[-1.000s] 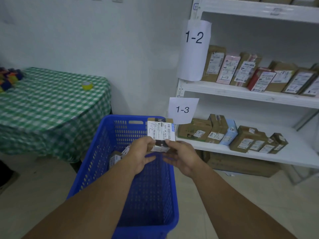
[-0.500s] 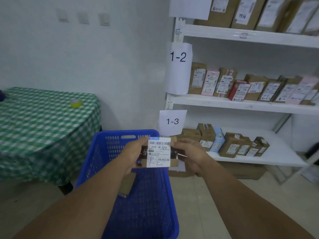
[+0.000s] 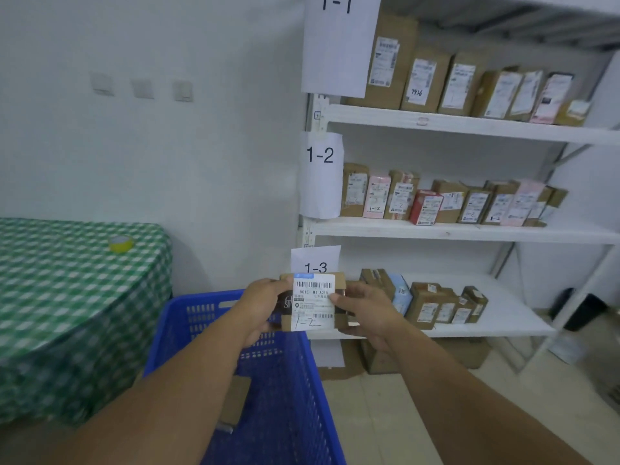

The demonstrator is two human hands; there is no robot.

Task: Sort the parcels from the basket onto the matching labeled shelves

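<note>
Parcel [image 3: 313,302] sat between both hands in the head view, above the far rim of the blue basket [image 3: 188,330]. The left hand [image 3: 265,307] gripped its left end and the right hand [image 3: 365,313] pinched its right end. Its white label faced the camera, with "1-2" handwritten at the bottom. The parcel's long axis seemed to run hand to hand, though fingers hid the ends. The shelf marked 1-2 [image 3: 469,231] lay up and to the right, nearer the right hand. Against half a second earlier, the two-handed hold was unchanged; the view had lifted, bringing the top shelf's boxes fully into sight.
</note>
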